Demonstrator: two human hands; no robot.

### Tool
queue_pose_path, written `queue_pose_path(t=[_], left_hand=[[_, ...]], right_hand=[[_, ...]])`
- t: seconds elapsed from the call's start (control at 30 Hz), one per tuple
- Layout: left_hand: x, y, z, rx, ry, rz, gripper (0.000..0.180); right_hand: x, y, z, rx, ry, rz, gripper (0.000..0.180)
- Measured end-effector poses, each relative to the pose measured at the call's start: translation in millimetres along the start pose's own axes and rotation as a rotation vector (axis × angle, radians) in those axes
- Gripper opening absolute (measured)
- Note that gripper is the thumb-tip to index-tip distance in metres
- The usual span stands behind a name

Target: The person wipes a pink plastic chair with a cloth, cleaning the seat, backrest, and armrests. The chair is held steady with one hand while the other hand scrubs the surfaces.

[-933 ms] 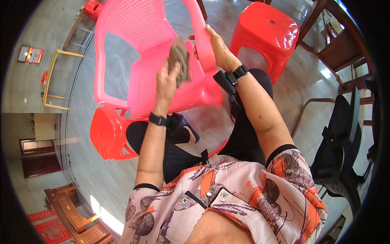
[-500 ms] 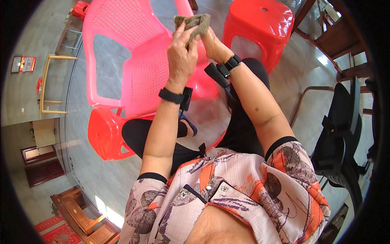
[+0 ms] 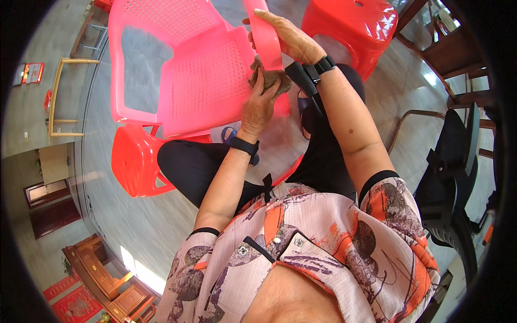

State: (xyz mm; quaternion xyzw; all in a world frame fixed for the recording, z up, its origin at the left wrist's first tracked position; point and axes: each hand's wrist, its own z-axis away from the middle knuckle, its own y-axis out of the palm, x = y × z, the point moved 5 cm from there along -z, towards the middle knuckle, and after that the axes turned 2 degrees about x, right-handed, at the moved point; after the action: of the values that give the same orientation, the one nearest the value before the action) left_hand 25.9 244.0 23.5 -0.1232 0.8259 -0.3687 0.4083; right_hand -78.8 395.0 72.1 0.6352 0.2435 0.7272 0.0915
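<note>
I noted left hand (image 3: pixel 257 107) grip closed on a brown rag (image 3: pixel 269 79) against the pink chair (image 3: pixel 199 81), right hand (image 3: pixel 288 37) clasping its armrest (image 3: pixel 265 32).

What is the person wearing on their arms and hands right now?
Both hands, left hand and right hand, are bare with no gloves. Each wrist carries a black band, the right one with a black strap hanging off it. Short patterned sleeves in pink, orange and grey end in black cuffs.
</note>
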Motion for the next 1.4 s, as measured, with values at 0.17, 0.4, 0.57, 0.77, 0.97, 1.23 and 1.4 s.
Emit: queue_pose_path(t=[0.17,0.4,0.57,0.77,0.97,1.23,1.4], left_hand=[[10.4,-5.5,5.3,0.186,0.001,0.010,0.039],[10.2,-18.0,19.1,0.215,-0.030,-0.252,0.037],[7.4,10.8,6.1,0.160,0.032,-0.364,0.037],[7.3,11.5,8.7,0.218,-0.009,-0.420,0.034],[0.9,-20.0,43.4,0.163,-0.097,-0.240,0.030],[46.4,-23.2,22.3,0.317,-0.236,-0.103,0.046],[91.6,-2.6,-19.2,0.472,-0.098,-0.170,0.041]], right_hand=[[0.8,3.7,-1.5,-0.082,-0.012,-0.031,0.050],[-7.5,2.4,-10.0,-0.074,-0.017,-0.148,0.052],[-11.8,8.0,-11.7,0.019,0.092,-0.416,0.043],[-13.0,3.6,-12.3,-0.038,0.080,-0.389,0.046],[-13.7,2.1,-13.5,-0.033,0.036,-0.350,0.048],[-12.3,7.5,-12.9,-0.019,0.055,-0.301,0.048],[-14.9,6.0,-12.6,-0.158,0.031,-0.364,0.048]])
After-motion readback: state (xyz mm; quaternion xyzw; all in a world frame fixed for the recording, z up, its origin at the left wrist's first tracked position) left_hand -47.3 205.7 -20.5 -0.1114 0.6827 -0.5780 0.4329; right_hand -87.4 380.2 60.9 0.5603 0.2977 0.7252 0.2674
